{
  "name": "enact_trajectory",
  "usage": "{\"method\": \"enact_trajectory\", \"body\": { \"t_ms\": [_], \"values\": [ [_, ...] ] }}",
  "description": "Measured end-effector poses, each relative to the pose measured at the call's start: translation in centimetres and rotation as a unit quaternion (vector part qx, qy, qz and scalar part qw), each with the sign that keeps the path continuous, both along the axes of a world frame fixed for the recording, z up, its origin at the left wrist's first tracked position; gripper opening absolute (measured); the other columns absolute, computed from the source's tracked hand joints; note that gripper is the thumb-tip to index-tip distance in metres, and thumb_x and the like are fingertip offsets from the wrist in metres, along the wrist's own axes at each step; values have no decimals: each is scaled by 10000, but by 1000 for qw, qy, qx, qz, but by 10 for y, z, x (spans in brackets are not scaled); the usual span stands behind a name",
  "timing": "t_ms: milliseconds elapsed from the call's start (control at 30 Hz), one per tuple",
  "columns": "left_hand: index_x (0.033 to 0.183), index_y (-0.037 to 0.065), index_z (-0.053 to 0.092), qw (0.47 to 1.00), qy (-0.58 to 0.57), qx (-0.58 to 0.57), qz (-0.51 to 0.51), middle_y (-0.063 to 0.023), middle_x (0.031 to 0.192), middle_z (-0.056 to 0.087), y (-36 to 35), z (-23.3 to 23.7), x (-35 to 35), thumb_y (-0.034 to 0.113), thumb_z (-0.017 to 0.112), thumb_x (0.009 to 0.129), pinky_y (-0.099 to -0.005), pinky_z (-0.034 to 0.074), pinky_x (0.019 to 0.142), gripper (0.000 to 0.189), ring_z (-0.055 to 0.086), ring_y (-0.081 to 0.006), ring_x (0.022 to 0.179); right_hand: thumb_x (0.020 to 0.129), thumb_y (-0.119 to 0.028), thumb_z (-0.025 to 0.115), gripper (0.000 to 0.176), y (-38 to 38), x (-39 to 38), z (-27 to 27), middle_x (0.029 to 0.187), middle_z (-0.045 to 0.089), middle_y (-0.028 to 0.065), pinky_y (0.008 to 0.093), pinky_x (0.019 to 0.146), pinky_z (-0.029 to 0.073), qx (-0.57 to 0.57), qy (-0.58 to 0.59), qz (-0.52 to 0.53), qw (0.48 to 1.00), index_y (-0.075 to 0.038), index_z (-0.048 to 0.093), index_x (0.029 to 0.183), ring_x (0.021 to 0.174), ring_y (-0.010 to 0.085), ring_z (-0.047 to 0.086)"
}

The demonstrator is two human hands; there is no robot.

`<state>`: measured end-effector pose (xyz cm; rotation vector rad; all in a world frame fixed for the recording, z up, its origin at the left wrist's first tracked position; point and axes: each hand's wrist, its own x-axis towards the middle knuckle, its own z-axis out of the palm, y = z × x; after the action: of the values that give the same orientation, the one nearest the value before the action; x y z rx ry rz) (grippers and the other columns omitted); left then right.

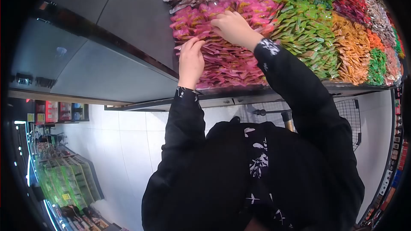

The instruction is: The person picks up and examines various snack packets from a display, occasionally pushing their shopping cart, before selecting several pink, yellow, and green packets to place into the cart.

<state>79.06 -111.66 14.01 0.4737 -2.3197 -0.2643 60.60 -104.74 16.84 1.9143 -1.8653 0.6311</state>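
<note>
Glossy plastic packets (233, 66); matt cloth sleeves (309, 87); smooth tiles (132, 149)

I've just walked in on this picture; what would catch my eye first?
Probably the pink packets heaped at the upper middle, with green packets and orange packets to their right. The left hand and right hand stand out over the pink, reaching from black sleeves below.

I count two hands: left hand (192, 62), right hand (234, 29). Pink packets (233, 66) beneath both: too many to count. Sleeves (185, 117), behind the hands: two. Wire basket (358, 125), right of my right hand: one.
</note>
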Motion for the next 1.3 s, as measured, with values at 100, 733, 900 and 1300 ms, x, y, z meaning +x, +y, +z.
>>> {"method": "enact_trajectory", "body": {
  "t_ms": [100, 733, 900, 1300],
  "values": [
    [993, 35, 634, 1000, -8, -5, 1, -139, 1116, 574, 4, -1, 3, -12, 521, 801, -397, 428, 895, 227, 527, -327, 1039, 745, -181, 597, 92, -21, -13, 0, 763, 652, 96, 402, 715, 483, 2, -71, 0, 997, -122, 666, 761, 809, 274, 627],
    [1089, 20, 617, 997, -6, 78, 11, -141, 1157, 598, 14, 12, 13, 48, 460, 900, -344, 463, 872, 247, 585, -293, 1037, 874, -262, 612, 200, 35, -54, 87, 810, 624, -13, 210, 666, 507, 74, -530, 112, 837, -74, 640, 938, 731, 68, 612],
    [1240, -20, 490, 844, 177, 489, -133, -107, 1163, 566, 44, 46, 7, 115, 416, 959, -289, 501, 823, 321, 569, -161, 1037, 879, -245, 605, 196, 59, -26, 87, 785, 623, -19, 211, 665, 509, 97, -543, 149, 821, -53, 638, 902, 695, 63, 606],
    [1439, 53, 164, 797, 199, 509, -257, -140, 1359, 395, 84, 62, 49, -115, 429, 831, -284, 493, 852, 684, 514, -204, 1141, 892, -260, 572, 302, 49, -1, 50, 925, 655, 88, 304, 734, 505, 90, -408, 88, 904, -14, 602, 1066, 816, 204, 644]
  ]
}}
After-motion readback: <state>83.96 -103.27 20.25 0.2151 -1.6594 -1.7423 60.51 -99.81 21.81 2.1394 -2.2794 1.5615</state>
